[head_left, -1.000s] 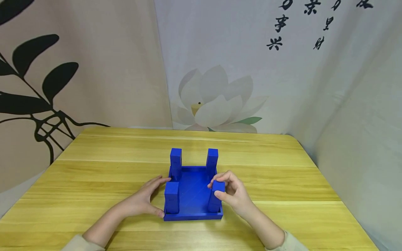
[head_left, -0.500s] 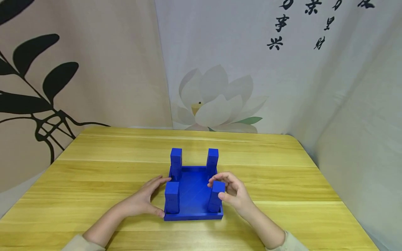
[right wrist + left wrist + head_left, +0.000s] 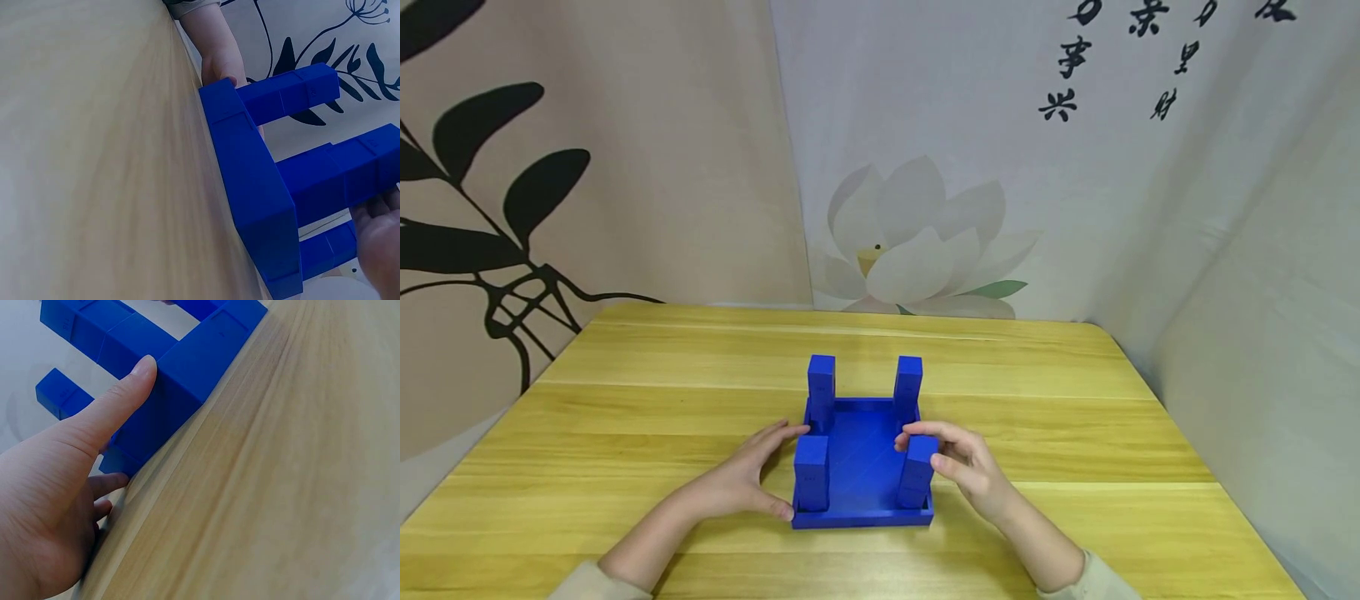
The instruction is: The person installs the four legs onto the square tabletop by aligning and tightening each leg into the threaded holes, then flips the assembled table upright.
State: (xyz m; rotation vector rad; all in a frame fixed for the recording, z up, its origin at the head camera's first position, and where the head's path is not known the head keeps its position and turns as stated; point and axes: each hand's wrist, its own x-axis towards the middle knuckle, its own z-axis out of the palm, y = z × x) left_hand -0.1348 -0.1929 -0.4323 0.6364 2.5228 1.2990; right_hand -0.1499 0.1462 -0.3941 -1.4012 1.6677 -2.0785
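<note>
A blue square tray-like base (image 3: 862, 467) with a low rim lies on the table, with a square post standing up in each corner. My left hand (image 3: 748, 475) is spread along the base's left side, its thumb (image 3: 140, 378) touching the wall near the front corner. My right hand (image 3: 973, 471) is loosely bent around the near right post (image 3: 916, 479); its thumb tip lies beside the post's right face and its index finger reaches behind the top. The near left post (image 3: 811, 475), far left post (image 3: 822, 387) and far right post (image 3: 907, 387) stand upright, untouched.
The wooden table (image 3: 700, 358) has pale yellow planks. Behind it hangs a curtain (image 3: 925, 100) with a printed lotus and black characters; dark leaves are printed at the left. Seams cross the posts in the right wrist view.
The right thumb has come off the front of the near right post to its right side, and the right hand has loosened and shifted slightly right. The left hand and base stay put.
</note>
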